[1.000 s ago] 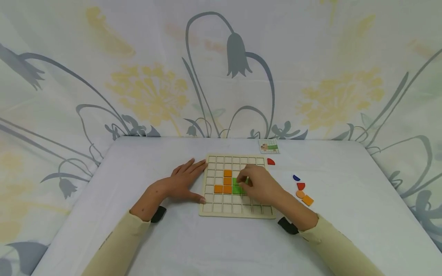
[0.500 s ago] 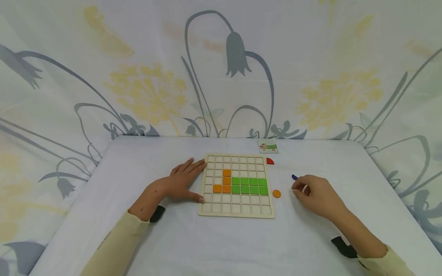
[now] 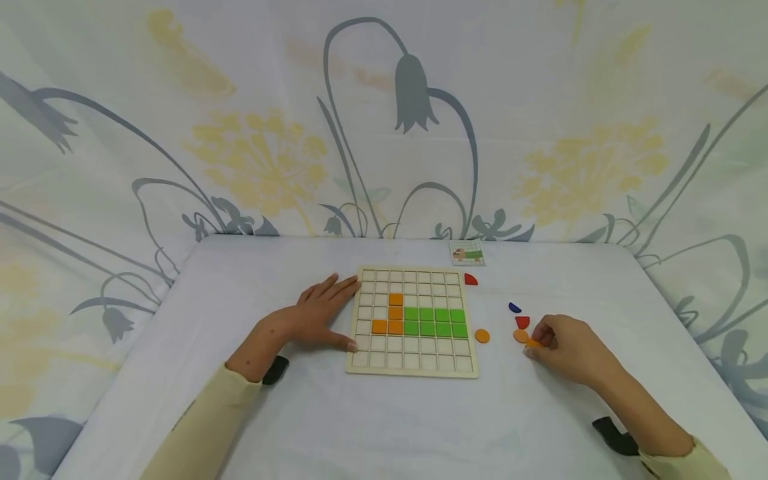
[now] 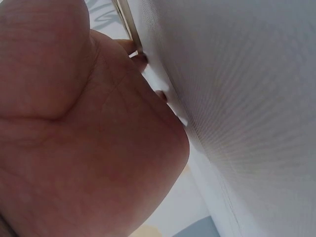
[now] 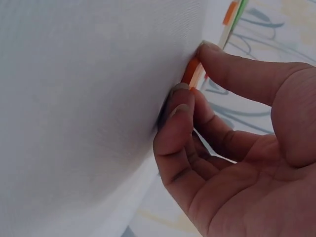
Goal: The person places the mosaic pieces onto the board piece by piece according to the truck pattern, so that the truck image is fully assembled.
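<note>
My left hand lies spread, with its fingertips and thumb touching the left edge of a wooden grid board. An L-like group of orange square tiles and two rows of green square tiles sit in the board's cells. Off to the right of the board, my right hand pinches an orange square tile at the tabletop. In the right wrist view, this orange tile shows between thumb and fingertips. A lighter orange round piece lies right beside it.
Loose on the white-covered table are a red piece, a blue half-round piece, an orange disc beside the board and a red quarter-round. A small picture card lies behind the board.
My right hand has moved from the green tiles on the board out to the loose pieces on the right, then slightly lower onto the orange square tile. My left hand stays put.
</note>
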The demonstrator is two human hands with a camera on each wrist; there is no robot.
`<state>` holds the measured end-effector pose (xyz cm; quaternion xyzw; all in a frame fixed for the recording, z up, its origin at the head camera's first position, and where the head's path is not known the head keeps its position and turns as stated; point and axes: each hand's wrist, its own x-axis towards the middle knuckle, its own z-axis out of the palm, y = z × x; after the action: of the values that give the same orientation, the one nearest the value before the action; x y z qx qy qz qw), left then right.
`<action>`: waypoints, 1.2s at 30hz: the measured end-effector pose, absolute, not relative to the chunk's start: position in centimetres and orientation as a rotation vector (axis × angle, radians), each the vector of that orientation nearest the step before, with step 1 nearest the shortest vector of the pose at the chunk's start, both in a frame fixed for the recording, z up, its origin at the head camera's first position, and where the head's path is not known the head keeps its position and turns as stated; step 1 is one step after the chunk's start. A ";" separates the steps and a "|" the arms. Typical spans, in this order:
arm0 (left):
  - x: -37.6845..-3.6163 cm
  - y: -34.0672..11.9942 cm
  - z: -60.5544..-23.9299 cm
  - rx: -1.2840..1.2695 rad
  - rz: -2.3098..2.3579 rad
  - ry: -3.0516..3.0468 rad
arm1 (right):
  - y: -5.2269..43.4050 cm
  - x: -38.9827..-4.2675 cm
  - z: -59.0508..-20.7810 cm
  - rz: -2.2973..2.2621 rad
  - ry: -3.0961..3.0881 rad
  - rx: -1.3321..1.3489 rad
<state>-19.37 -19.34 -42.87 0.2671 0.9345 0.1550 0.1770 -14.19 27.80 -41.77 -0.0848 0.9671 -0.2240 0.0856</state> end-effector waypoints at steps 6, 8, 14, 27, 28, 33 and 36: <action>-19.4 -19.3 -42.7 0.746 0.441 2.642 | 27.1 -14.1 -41.4 -0.683 2.832 -0.249; -19.4 -19.3 -42.7 0.748 0.440 2.643 | 26.6 -14.0 -41.3 -0.692 2.824 -0.279; -19.5 -19.3 -42.8 0.760 0.450 2.641 | 24.1 -13.9 -40.1 -0.766 2.791 -0.412; -19.4 -19.3 -42.9 0.763 0.450 2.648 | 15.5 -15.4 -39.7 -0.972 2.726 -0.685; -19.4 -19.3 -42.9 0.763 0.455 2.647 | 14.8 -15.5 -39.8 -0.988 2.719 -0.701; -19.5 -19.4 -43.0 0.774 0.469 2.646 | 11.5 -16.4 -40.4 -1.037 2.701 -0.775; -19.6 -19.5 -42.9 0.788 0.471 2.642 | 9.8 -17.3 -40.6 -1.049 2.702 -0.802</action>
<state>-19.55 -19.45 -42.94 0.2778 0.9306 0.1658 0.1716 -17.26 9.78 -40.63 -0.2661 0.8964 -0.3480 0.0671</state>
